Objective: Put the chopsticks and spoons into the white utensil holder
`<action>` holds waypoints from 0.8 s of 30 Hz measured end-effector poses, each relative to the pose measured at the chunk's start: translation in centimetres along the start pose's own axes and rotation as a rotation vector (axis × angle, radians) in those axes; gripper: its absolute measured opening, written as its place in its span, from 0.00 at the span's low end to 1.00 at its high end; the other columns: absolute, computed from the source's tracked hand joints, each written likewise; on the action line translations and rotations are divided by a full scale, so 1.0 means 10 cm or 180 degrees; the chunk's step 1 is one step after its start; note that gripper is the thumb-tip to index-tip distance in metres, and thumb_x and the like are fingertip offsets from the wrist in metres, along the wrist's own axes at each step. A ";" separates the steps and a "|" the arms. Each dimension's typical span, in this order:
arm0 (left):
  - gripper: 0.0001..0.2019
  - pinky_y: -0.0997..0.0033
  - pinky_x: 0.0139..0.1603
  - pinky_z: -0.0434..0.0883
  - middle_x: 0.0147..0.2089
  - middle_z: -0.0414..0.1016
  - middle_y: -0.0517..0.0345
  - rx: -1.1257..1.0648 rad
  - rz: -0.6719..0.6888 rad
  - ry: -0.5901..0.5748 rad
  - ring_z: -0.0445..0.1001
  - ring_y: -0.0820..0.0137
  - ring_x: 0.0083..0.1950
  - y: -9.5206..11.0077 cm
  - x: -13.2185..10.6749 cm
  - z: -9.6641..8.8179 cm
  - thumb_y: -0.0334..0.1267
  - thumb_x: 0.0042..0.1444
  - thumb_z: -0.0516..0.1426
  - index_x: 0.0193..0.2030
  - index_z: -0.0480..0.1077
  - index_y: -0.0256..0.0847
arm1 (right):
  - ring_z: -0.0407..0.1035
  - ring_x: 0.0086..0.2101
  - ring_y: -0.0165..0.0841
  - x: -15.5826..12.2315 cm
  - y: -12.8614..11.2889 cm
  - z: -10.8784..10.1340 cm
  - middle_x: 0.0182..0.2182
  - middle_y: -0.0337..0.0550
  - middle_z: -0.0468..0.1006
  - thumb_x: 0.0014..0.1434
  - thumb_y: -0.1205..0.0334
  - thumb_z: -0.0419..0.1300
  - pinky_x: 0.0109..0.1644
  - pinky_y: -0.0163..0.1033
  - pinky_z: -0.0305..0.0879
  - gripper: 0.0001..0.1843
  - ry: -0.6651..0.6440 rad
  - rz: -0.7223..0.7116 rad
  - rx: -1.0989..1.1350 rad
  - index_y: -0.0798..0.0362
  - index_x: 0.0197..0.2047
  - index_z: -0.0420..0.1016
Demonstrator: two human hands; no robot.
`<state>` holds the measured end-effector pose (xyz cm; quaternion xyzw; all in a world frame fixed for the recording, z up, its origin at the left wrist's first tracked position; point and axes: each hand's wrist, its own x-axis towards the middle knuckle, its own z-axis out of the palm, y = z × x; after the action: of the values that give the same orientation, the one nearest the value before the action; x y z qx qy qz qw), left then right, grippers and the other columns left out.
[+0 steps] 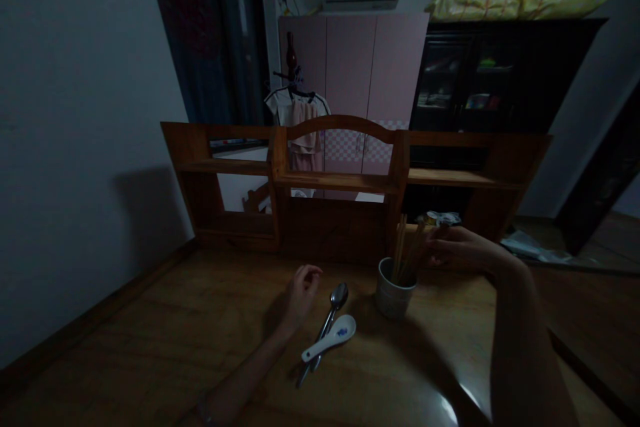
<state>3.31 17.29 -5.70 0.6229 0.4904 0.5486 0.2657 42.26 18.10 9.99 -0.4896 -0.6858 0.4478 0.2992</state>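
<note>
On the surface (200, 320): right hand (457, 243) at the chopsticks (399, 247), left hand (300, 295) by a metal spoon (340, 295)

In the head view, dim light throughout. At the right of the surface, upright, a pale cup (393, 300) with the chopsticks leaning inside, tops well above the rim. Just to the right of those tops, right hand with fingers bent towards them; too dark there to tell whether clamped on any. Left of the cup, left hand with fingers loosely curled and free. Between left hand and cup, slightly nearer, the metal spoon, bowl to the far side, a second metal handle close beside its own; lying across both, a white spoon (341, 332) with a blue mark, bowl to the right. Along the far side, a wooden shelf unit (340, 181). Farther back, a pink cupboard (350, 67), with a dark cabinet (540, 73) to the right.
</note>
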 end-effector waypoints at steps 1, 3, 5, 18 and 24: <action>0.10 0.72 0.33 0.71 0.42 0.72 0.53 0.0007 -0.0022 0.0005 0.73 0.67 0.39 0.00 0.00 0.00 0.41 0.59 0.51 0.38 0.71 0.40 | 0.77 0.37 0.45 -0.01 0.00 -0.01 0.36 0.50 0.80 0.55 0.46 0.65 0.44 0.46 0.75 0.21 -0.0048 -0.0005 0.0044 0.55 0.42 0.76; 0.10 0.73 0.32 0.71 0.42 0.72 0.53 0.0008 -0.0050 0.0009 0.73 0.66 0.39 0.00 -0.01 0.00 0.41 0.59 0.51 0.38 0.71 0.40 | 0.77 0.39 0.47 -0.02 -0.02 -0.02 0.37 0.50 0.80 0.55 0.47 0.66 0.45 0.47 0.75 0.20 -0.0091 0.0003 0.0111 0.55 0.40 0.75; 0.10 0.73 0.32 0.71 0.42 0.72 0.52 -0.0015 -0.0039 0.0005 0.73 0.66 0.40 -0.01 -0.01 0.00 0.41 0.59 0.51 0.39 0.70 0.40 | 0.77 0.40 0.48 -0.02 -0.03 -0.03 0.38 0.50 0.80 0.54 0.47 0.67 0.46 0.48 0.75 0.20 -0.0077 0.0049 0.0136 0.54 0.40 0.74; 0.09 0.71 0.35 0.71 0.41 0.72 0.53 -0.0031 0.0024 0.0008 0.73 0.67 0.39 -0.04 0.01 0.01 0.40 0.59 0.51 0.39 0.71 0.40 | 0.76 0.42 0.47 -0.02 -0.06 -0.01 0.40 0.50 0.79 0.57 0.51 0.65 0.47 0.47 0.74 0.16 -0.0301 -0.0014 0.0217 0.54 0.41 0.73; 0.09 0.73 0.33 0.71 0.40 0.72 0.54 -0.0024 -0.0047 -0.0046 0.73 0.68 0.38 -0.03 -0.01 0.02 0.40 0.59 0.51 0.39 0.70 0.40 | 0.77 0.39 0.48 -0.04 -0.09 0.08 0.38 0.50 0.81 0.55 0.50 0.66 0.45 0.49 0.76 0.17 -0.0141 -0.0094 0.0100 0.54 0.40 0.76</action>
<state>3.37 17.39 -6.01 0.6222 0.4910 0.5439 0.2756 41.33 17.33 10.50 -0.4646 -0.6923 0.4647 0.2983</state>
